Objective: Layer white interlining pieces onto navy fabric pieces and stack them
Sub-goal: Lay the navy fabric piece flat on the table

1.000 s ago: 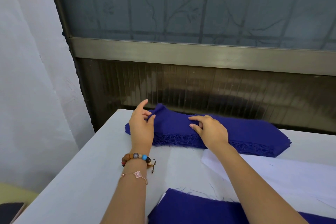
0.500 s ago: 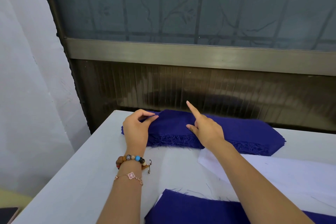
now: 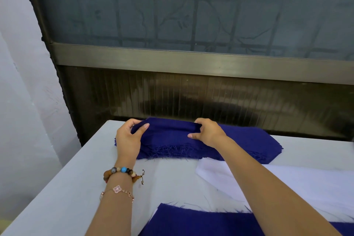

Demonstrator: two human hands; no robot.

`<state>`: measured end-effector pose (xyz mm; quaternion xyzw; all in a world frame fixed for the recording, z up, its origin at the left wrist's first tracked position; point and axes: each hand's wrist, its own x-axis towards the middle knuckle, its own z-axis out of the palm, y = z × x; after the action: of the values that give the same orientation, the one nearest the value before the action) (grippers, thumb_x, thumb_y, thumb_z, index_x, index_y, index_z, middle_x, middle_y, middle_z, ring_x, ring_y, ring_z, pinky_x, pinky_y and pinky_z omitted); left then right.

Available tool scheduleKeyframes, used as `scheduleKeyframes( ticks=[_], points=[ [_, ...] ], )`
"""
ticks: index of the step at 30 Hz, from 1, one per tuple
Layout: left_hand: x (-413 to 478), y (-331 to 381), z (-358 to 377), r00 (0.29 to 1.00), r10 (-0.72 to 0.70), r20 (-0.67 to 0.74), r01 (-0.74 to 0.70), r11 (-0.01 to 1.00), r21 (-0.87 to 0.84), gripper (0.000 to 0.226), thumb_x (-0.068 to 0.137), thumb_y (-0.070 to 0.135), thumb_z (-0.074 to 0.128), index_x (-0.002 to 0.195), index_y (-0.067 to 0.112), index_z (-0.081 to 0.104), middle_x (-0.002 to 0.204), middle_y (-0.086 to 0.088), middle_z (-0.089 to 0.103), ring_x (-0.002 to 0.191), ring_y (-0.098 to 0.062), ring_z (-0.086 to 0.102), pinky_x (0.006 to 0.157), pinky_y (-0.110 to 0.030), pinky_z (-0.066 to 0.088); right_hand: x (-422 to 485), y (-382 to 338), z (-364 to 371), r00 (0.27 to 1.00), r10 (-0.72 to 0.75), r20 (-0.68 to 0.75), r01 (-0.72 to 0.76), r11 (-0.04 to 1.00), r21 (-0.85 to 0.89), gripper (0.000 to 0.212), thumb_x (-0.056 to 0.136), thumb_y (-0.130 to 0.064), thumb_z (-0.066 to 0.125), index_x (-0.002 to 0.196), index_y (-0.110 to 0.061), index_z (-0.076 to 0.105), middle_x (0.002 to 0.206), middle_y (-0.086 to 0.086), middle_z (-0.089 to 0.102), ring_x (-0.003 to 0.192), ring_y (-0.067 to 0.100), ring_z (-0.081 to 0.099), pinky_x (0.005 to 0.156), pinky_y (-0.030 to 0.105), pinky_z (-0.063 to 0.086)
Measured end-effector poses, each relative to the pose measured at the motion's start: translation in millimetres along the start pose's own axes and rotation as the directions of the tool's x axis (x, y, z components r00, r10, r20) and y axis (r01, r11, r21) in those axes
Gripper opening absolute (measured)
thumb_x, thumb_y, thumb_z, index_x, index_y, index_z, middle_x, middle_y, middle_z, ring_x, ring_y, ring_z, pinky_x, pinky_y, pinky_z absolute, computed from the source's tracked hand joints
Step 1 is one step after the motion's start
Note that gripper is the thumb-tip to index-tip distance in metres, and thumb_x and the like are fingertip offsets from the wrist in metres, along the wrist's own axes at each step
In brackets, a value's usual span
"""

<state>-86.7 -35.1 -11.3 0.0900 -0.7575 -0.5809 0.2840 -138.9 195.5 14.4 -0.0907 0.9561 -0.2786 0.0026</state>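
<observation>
With our left hand (image 3: 128,140) and right hand (image 3: 208,133) both clamped in a pinching grip on the top piece (image 3: 168,132) of the navy stack (image 3: 249,142) at the far edge of the tabletop (image 3: 67,197), we should peel just one layer free, watching the frayed threads.
</observation>
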Motion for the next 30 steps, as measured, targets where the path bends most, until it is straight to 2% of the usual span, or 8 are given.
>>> scheduleKeyframes(
  ticks=[4, 7, 9, 12, 14, 19, 25, 30],
  points=[
    [1.6, -1.1, 1.7, 1.000, -0.016, -0.013, 0.017, 0.999, 0.038, 0.022, 0.094, 0.025, 0.062, 0.113, 0.014, 0.063, 0.108, -0.003, 0.067, 0.104, -0.023, 0.061, 0.085, -0.039, 0.055, 2.3, 14.2, -11.2, 0.998, 0.063, 0.002, -0.063, 0.997, 0.040, 0.041, 0.085, -0.037, 0.069, 0.120, -0.018, 0.056, 0.098, 0.000, 0.058, 0.098, 0.023, 0.058, 0.082, 0.035, 0.051],
    [3.7, -3.0, 2.3, 0.999, -0.027, -0.032, 0.028, 0.998, 0.048, 0.031, 0.095, 0.027, 0.061, 0.121, 0.011, 0.061, 0.114, -0.005, 0.067, 0.107, -0.024, 0.061, 0.088, -0.039, 0.054, 0.7, 29.8, -22.0, 0.992, 0.119, -0.033, -0.118, 0.992, 0.050, 0.042, 0.088, -0.033, 0.067, 0.125, -0.017, 0.055, 0.096, -0.001, 0.056, 0.090, 0.019, 0.054, 0.071, 0.031, 0.049],
    [4.5, -4.9, 2.3, 0.999, -0.021, -0.028, 0.022, 0.999, 0.042, 0.029, 0.096, 0.027, 0.059, 0.120, 0.012, 0.061, 0.113, -0.005, 0.067, 0.107, -0.025, 0.061, 0.086, -0.037, 0.053, -1.4, 41.3, -30.0, 0.987, 0.155, -0.041, -0.154, 0.987, 0.034, 0.047, 0.089, -0.032, 0.066, 0.130, -0.016, 0.052, 0.101, 0.001, 0.057, 0.089, 0.019, 0.053, 0.067, 0.029, 0.047],
    [4.6, -5.6, 2.9, 0.999, -0.031, -0.017, 0.031, 0.999, 0.036, 0.031, 0.098, 0.027, 0.055, 0.123, 0.010, 0.060, 0.116, -0.008, 0.067, 0.109, -0.027, 0.061, 0.092, -0.044, 0.053, -6.9, 57.4, -43.0, 0.977, 0.206, -0.047, -0.206, 0.978, 0.001, 0.052, 0.088, -0.034, 0.066, 0.134, -0.017, 0.049, 0.112, 0.005, 0.058, 0.078, 0.016, 0.053, 0.053, 0.022, 0.045],
    [4.8, -5.6, 3.0, 1.000, -0.026, -0.010, 0.027, 0.999, 0.039, 0.028, 0.100, 0.026, 0.052, 0.121, 0.010, 0.060, 0.115, -0.008, 0.067, 0.108, -0.027, 0.061, 0.093, -0.046, 0.052, -10.3, 68.0, -51.0, 0.971, 0.231, -0.058, -0.232, 0.973, -0.018, 0.052, 0.088, -0.035, 0.067, 0.133, -0.017, 0.049, 0.116, 0.006, 0.057, 0.073, 0.013, 0.051, 0.050, 0.021, 0.043],
    [5.7, -5.2, 3.1, 1.000, -0.027, 0.005, 0.027, 0.998, 0.055, 0.032, 0.101, 0.026, 0.048, 0.124, 0.007, 0.059, 0.116, -0.012, 0.066, 0.109, -0.029, 0.060, 0.096, -0.051, 0.050, -20.9, 94.9, -70.1, 0.944, 0.322, -0.075, -0.324, 0.946, -0.008, 0.050, 0.086, -0.038, 0.068, 0.129, -0.016, 0.053, 0.109, 0.004, 0.056, 0.079, 0.019, 0.053, 0.052, 0.024, 0.044],
    [5.2, -4.4, 2.3, 0.999, -0.036, 0.019, 0.035, 0.998, 0.046, 0.032, 0.101, 0.027, 0.048, 0.122, 0.006, 0.060, 0.114, -0.014, 0.067, 0.108, -0.032, 0.060, 0.097, -0.055, 0.048, -32.9, 132.3, -87.5, 0.892, 0.428, -0.141, -0.419, 0.903, 0.090, 0.048, 0.079, -0.043, 0.075, 0.114, -0.013, 0.061, 0.100, 0.003, 0.061, 0.093, 0.025, 0.056, 0.076, 0.034, 0.047],
    [5.1, -4.1, 2.4, 0.998, -0.051, 0.023, 0.050, 0.997, 0.064, 0.034, 0.101, 0.029, 0.048, 0.124, 0.007, 0.059, 0.116, -0.013, 0.066, 0.109, -0.032, 0.060, 0.096, -0.054, 0.049, -44.0, 153.4, -92.9, 0.834, 0.523, -0.176, -0.494, 0.850, 0.183, 0.045, 0.077, -0.047, 0.076, 0.099, -0.011, 0.060, 0.096, 0.007, 0.064, 0.090, 0.027, 0.060, 0.076, 0.036, 0.050]
  ],
)
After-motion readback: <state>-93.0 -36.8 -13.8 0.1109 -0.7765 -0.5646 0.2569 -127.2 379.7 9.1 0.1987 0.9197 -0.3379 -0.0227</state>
